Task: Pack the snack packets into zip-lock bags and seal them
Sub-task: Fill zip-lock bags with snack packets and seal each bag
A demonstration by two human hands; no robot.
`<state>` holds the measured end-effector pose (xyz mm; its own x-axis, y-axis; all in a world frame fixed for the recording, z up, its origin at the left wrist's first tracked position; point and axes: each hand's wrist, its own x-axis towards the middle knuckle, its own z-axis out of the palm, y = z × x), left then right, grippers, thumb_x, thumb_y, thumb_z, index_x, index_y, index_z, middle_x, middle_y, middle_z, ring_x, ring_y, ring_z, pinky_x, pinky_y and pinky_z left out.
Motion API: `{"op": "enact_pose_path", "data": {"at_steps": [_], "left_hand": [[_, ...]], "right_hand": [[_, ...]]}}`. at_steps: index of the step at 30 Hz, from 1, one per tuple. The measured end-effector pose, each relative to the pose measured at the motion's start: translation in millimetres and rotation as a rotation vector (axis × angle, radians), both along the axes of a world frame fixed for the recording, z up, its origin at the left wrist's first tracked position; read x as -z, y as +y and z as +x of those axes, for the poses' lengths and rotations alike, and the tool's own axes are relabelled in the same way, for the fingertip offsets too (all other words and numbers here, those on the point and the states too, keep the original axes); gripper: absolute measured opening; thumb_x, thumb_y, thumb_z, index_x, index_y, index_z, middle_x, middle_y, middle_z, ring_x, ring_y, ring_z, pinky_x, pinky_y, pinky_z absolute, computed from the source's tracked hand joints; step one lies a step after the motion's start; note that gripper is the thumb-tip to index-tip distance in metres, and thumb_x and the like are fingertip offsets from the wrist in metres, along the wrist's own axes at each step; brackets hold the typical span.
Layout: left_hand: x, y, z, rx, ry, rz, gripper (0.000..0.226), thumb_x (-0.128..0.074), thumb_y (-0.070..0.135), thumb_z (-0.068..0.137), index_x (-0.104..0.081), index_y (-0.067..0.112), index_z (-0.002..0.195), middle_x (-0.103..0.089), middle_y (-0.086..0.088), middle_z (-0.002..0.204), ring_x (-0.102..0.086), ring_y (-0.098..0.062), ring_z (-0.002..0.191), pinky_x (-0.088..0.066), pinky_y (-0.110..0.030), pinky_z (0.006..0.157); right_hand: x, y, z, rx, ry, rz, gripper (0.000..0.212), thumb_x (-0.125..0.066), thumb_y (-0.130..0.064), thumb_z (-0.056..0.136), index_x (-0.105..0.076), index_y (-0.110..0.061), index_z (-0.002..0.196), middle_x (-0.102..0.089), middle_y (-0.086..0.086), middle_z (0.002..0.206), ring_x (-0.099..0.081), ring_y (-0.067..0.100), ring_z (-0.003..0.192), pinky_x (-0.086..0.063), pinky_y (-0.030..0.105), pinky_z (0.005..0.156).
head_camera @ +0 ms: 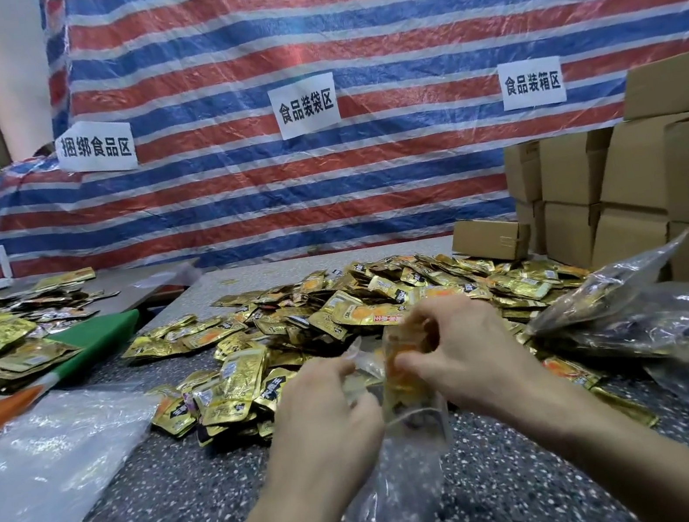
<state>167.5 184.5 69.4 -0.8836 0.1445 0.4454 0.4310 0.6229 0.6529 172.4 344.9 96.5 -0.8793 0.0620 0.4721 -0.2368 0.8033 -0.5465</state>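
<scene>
On the speckled worktop (pixel 168 499), a broad heap of gold snack packets (pixel 386 299) lies just beyond the hands. Before it a clear zip-lock bag (pixel 398 472) is held upright with some packets inside. The left hand (pixel 327 406) has its grip pinched on the bag's mouth, and the right hand (pixel 463 345) clasps an orange packet (pixel 401 356) at the opening. Filling looks to be the step in hand. Next the packet needs pushing down, then the zip pressing closed.
</scene>
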Motion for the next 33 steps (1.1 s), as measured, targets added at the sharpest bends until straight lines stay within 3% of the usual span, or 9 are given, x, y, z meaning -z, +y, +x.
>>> {"op": "enact_pose_path", "data": {"at_steps": [3,6,12,15,19,21,23,27,33], "left_hand": [[-10.2,5.3,-5.1,0.078,-0.109,0.139,0.034,-0.06,0.009,0.088,-0.059,0.036,0.067,-0.049,0.027,0.066,-0.049,-0.001,0.043,-0.04,-0.012,0.042],[-21.3,1.9,-5.7,0.159,-0.175,0.331,0.034,-0.056,0.0,0.088,-0.073,0.03,0.091,-0.064,0.02,0.083,-0.051,-0.004,0.036,-0.042,-0.02,0.038],[-37.8,-5.6,-3.4,0.197,-0.147,0.585,0.046,-0.053,-0.007,0.086,-0.062,0.008,0.128,-0.065,-0.002,0.066,-0.053,-0.008,0.035,-0.041,-0.02,0.035],[-41.2,-4.2,-3.1,0.217,-0.128,0.636,0.052,-0.054,-0.007,0.086,-0.057,0.007,0.135,-0.069,-0.018,0.083,-0.054,-0.011,0.036,-0.045,-0.023,0.038],[-43.6,-4.0,-1.8,0.194,-0.111,0.682,0.053,-0.058,-0.005,0.087,-0.054,0.008,0.138,-0.061,-0.034,0.12,-0.059,-0.013,0.039,-0.051,-0.023,0.044],[-41.2,-4.5,-2.5,0.201,-0.11,0.693,0.052,-0.059,-0.001,0.09,-0.053,0.011,0.139,-0.06,-0.033,0.123,-0.063,-0.016,0.042,-0.055,-0.025,0.048],[-36.9,-5.7,-2.8,0.224,-0.119,0.722,0.051,-0.057,-0.003,0.091,-0.052,0.012,0.14,-0.062,-0.029,0.122,-0.068,-0.019,0.049,-0.056,-0.026,0.05],[-26.9,-7.2,-4.7,0.273,-0.133,0.79,0.057,-0.054,-0.011,0.089,-0.049,0.012,0.141,-0.069,-0.007,0.102,-0.074,-0.031,0.064,-0.058,-0.024,0.053],[-23.9,-9.4,-6.3,0.319,-0.124,0.79,0.061,-0.051,-0.011,0.091,-0.042,0.013,0.146,-0.073,-0.021,0.091,-0.074,-0.028,0.064,-0.057,-0.021,0.056]], "right_hand": [[-8.1,0.3,4.5,-0.135,-0.275,-0.149,0.027,-0.094,-0.021,0.063,-0.077,-0.017,0.084,-0.075,-0.004,0.076,-0.07,0.005,0.072,-0.058,0.02,0.063],[-26.2,8.7,9.7,-0.197,-0.337,-0.231,0.036,-0.094,-0.007,0.057,-0.079,-0.015,0.088,-0.078,0.001,0.087,-0.074,0.019,0.088,-0.059,0.043,0.088],[-52.6,28.9,9.0,-0.266,-0.059,-0.449,0.023,-0.076,0.012,0.074,-0.08,-0.008,0.085,-0.078,0.005,0.08,-0.074,0.012,0.076,-0.056,0.017,0.065],[-48.8,28.6,0.0,-0.315,0.042,-0.631,0.028,-0.064,0.016,0.081,-0.08,-0.006,0.078,-0.077,0.016,0.084,-0.075,0.026,0.081,-0.062,0.031,0.077],[-30.4,34.9,-16.9,-0.432,0.084,-0.917,0.032,-0.056,0.007,0.091,-0.079,-0.014,0.082,-0.077,0.012,0.099,-0.074,0.024,0.095,-0.06,0.031,0.079],[-10.0,48.4,-29.8,-0.298,0.072,-0.752,0.035,-0.049,0.007,0.095,-0.073,-0.018,0.097,-0.076,0.006,0.106,-0.072,0.018,0.097,-0.058,0.025,0.076],[20.4,65.3,-42.1,-0.104,-0.023,-0.376,0.05,-0.047,0.017,0.087,-0.067,-0.025,0.107,-0.07,0.0,0.116,-0.066,0.012,0.102,-0.053,0.018,0.072],[87.9,89.1,-60.0,0.142,-0.296,0.182,0.077,-0.054,0.013,0.076,-0.053,-0.035,0.136,-0.046,-0.002,0.145,-0.041,0.019,0.132,-0.043,0.034,0.104],[117.1,90.3,-82.1,0.287,-0.313,0.206,0.067,-0.063,-0.017,0.087,-0.041,-0.046,0.143,-0.037,-0.002,0.154,-0.036,0.024,0.135,-0.033,0.042,0.111]]}}
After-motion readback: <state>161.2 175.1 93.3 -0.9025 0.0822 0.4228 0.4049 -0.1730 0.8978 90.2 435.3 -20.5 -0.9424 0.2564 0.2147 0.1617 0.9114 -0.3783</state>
